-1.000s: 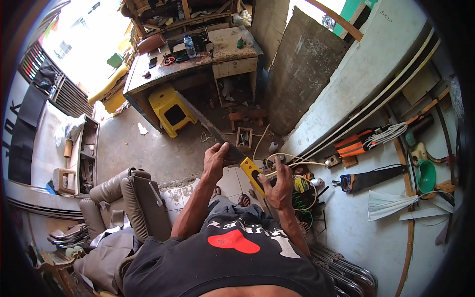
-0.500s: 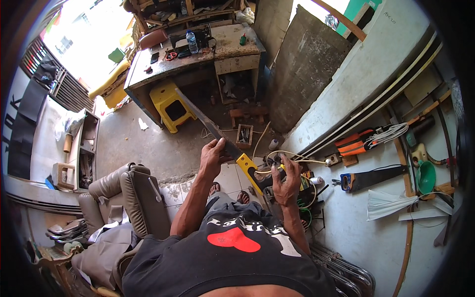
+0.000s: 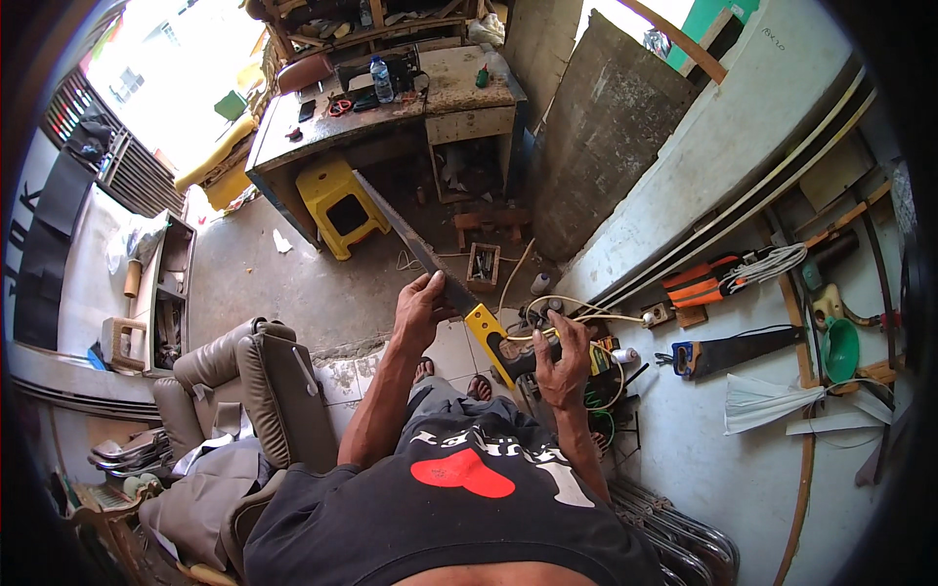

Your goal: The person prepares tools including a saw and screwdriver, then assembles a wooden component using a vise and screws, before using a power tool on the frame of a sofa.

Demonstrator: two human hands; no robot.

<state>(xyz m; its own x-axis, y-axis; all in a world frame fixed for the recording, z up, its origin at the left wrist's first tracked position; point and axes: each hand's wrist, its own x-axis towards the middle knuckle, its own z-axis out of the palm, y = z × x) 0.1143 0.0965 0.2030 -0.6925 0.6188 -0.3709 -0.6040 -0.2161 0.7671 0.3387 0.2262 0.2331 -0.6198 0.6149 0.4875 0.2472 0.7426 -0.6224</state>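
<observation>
Left hand (image 3: 420,303) pinches saw blade (image 3: 457,291); right hand (image 3: 564,366), open, beside handle (image 3: 493,342). Best kept steady, grip clear of teeth.

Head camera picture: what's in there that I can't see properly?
All in the head view:
Left grip: some fingers are hidden behind the blade of the saw.
Right grip: it overlaps the saw's dark handle, so whether they touch is hard to tell.
Wooden box on the floor: its contents are too small to name.
Metal tubes: partly covered by the black shirt.
</observation>
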